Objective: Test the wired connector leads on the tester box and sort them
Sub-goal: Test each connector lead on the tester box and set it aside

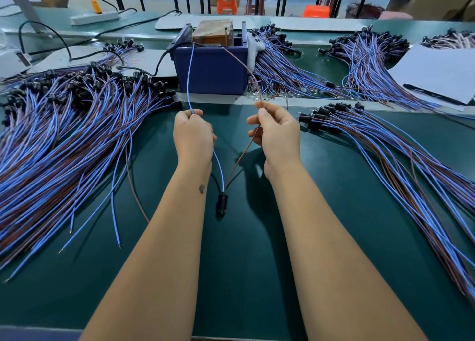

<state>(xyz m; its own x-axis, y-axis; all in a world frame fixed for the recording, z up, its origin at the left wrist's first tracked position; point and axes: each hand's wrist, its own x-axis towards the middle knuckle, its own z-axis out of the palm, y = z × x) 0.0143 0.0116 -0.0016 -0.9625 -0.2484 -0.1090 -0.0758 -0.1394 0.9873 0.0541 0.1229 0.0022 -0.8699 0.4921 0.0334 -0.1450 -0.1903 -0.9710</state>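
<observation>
Both forearms extend over the green work surface (334,186). Left hand (193,134) has its fingers curled round the blue wire (189,78); right hand (276,132) pinches the brown wire (241,62) between thumb and forefinger. Both wires join at a black connector (221,204) hanging between the wrists, and their far ends run up to the top of the blue tester box (212,70). Piles of leads lie left (64,124) and right (398,155) of the hands.

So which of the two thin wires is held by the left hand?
The blue wire; the left hand grips it, while the right hand pinches the brown wire.
</observation>
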